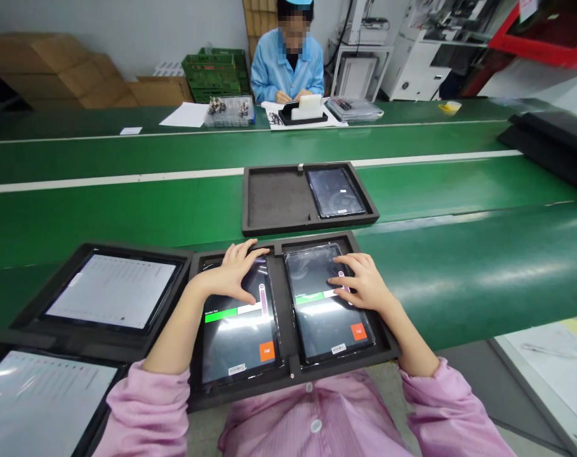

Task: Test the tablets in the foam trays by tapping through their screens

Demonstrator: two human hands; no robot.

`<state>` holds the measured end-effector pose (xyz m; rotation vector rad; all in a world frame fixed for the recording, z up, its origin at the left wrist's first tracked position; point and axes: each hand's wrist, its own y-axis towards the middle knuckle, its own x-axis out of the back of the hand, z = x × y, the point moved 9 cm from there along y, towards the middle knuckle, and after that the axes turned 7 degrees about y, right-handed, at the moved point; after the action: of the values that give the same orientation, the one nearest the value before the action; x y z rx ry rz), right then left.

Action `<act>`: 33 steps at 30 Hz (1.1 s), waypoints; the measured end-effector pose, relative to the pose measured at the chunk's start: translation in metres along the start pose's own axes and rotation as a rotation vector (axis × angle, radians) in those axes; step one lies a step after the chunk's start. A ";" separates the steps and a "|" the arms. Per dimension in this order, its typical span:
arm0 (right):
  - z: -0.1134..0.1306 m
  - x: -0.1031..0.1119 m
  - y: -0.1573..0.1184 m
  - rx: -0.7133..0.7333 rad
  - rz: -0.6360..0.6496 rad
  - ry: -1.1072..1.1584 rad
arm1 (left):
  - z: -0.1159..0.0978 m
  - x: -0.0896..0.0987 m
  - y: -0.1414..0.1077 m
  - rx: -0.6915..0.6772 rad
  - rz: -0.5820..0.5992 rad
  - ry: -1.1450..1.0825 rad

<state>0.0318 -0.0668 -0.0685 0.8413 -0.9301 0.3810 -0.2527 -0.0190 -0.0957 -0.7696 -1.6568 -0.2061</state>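
Two tablets lie side by side in a black foam tray (288, 355) at the table's near edge. My left hand (233, 273) is spread over the upper part of the left tablet (235, 349), fingers apart, holding nothing. Over the right tablet (326, 336), my right hand (362, 282) has its fingers stretched onto the screen near a vertical slider. Both screens show a green bar and an orange "Fail" button. Whether each fingertip actually touches the glass, I cannot tell.
Another black tray (311, 225) ahead holds one dark tablet (336, 190) in its right compartment. To my left, a tray holds two tablets with white screens (112, 289). Across the green table (459, 266), a person in blue (288, 66) sits near a parts box (231, 113).
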 end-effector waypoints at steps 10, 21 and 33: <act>-0.003 0.001 -0.003 0.079 0.068 0.242 | -0.003 0.000 0.000 -0.026 -0.036 -0.057; -0.045 0.018 -0.011 -0.318 -0.231 0.333 | 0.064 0.019 -0.107 0.465 -0.294 -0.069; 0.084 -0.042 -0.001 0.086 0.390 0.078 | -0.060 -0.043 -0.178 0.818 -0.523 0.161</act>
<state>-0.0378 -0.1297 -0.0768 0.7152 -1.0104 0.7910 -0.3060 -0.2029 -0.0718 0.2930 -1.5677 0.0558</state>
